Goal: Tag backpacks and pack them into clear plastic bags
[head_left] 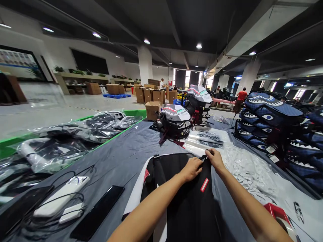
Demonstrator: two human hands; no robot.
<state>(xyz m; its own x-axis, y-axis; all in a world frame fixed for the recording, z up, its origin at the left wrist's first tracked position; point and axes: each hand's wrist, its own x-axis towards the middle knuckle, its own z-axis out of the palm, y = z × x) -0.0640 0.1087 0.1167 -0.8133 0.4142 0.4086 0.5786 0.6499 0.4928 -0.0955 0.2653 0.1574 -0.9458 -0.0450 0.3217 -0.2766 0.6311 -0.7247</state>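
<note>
A black backpack (186,208) lies on the table in front of me with its strap side up. It has a red and white label (204,185) on one shoulder strap. My left hand (193,169) is closed at the top of that shoulder strap, fingers curled on the black fabric. Just to its right, my right hand (214,159) pinches a thin black strap (204,157) near the bag's upper edge. Both hands are close together, and the exact grip of the left fingertips is partly hidden.
Stacked grey backpacks (176,119) and blue shark-face backpacks (267,117) stand ahead and right. Clear plastic bags (248,168) lie at right beside a red tape dispenser (276,213). A phone (98,211), power bank (62,195) and cables are at left. Bagged backpacks fill a green-edged bin (101,143).
</note>
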